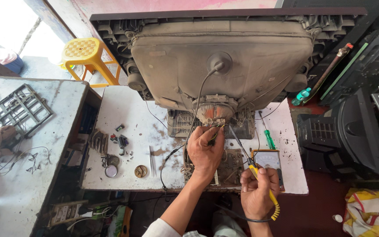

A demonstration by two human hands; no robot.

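A dusty picture tube (222,61) of an opened television stands face down on a white table (128,118), its neck and copper coil (213,112) toward me. My left hand (205,149) reaches to the wires just below the coil, fingers pinched there. My right hand (257,193) grips a yellow-handled soldering iron (253,169), whose thin tip points up toward the same spot. A circuit board (231,166) lies under both hands. A yellow meter (268,160) rests right of the board.
A green screwdriver (268,138) lies by the meter. Small parts, a round disc (140,171) and tweezers (152,160) are scattered on the table's left half. A second bench (18,175) holds a grille and wires. A yellow stool (86,55) stands behind. Black television casings (343,131) crowd the right.
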